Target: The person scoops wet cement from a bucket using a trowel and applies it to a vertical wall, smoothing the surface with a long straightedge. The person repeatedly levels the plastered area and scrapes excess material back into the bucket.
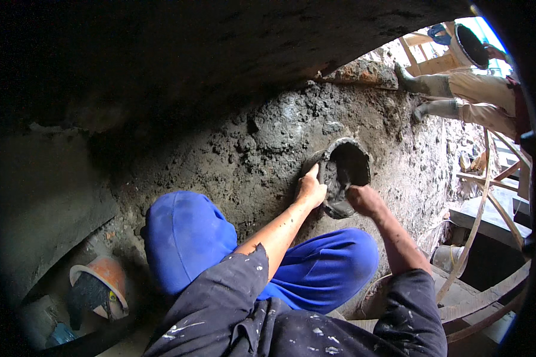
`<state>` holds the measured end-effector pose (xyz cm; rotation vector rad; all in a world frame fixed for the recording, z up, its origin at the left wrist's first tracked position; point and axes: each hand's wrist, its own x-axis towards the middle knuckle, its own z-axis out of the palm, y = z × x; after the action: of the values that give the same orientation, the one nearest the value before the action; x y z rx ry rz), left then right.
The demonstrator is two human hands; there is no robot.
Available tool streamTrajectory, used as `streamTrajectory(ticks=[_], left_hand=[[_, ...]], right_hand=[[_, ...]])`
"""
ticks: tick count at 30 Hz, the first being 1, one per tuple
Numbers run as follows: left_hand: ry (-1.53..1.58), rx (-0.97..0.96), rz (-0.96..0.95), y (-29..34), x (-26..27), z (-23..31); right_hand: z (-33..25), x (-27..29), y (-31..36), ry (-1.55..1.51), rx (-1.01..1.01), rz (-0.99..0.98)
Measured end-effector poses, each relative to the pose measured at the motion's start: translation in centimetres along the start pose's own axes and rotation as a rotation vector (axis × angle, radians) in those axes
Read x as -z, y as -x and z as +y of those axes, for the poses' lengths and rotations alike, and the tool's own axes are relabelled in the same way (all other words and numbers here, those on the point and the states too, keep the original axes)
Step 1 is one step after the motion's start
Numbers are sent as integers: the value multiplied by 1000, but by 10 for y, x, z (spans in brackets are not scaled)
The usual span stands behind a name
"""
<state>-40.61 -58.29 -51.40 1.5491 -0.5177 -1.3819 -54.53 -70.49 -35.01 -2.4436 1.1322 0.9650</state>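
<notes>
A dark, mortar-crusted bucket [339, 210] leans on the rough ground in front of my knees, its mouth tipped toward me. Grey wet mortar [333, 178] shows inside, and the deeper part lies in shadow. My left hand [311, 189] grips the bucket's left side near the rim, with the thumb up. At the right edge of the mouth, my right hand [365, 200] is closed in a fist. Whatever it holds is hidden by the fingers and the dark inside of the bucket.
A dark slanted surface [161, 65] hangs low overhead. An orange hard hat [110, 275] lies at lower left. At upper right stands another person in boots [438, 86], near a second bucket [460, 46]. Timber strips [485, 202] and a pale bucket [448, 260] are at right.
</notes>
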Motion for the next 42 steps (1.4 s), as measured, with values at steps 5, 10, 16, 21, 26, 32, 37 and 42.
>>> streamTrajectory(ticks=[5,10,16,21,26,32,37,42], left_hand=[[-50,-10,18,-1,-2,1],[-43,-28,16,-6,1,-2],[19,58,-47,3,9,8],[-16,-39,-10,-6,7,9],[-71,-131,53,-3,-5,-13],[-35,-44,13,-1,1,-14],[49,67,-41,1,15,-7],[-33,-57,-23,1,10,-7]], right_hand=[[5,6,-2,4,113,146],[-4,7,-1,257,103,-97],[-16,71,0,615,-217,37],[-45,54,-29,517,66,-39],[0,45,-19,612,152,216],[40,3,-62,362,104,-332],[30,-75,-10,-657,-89,-310],[-14,-118,13,-1866,-442,-366]])
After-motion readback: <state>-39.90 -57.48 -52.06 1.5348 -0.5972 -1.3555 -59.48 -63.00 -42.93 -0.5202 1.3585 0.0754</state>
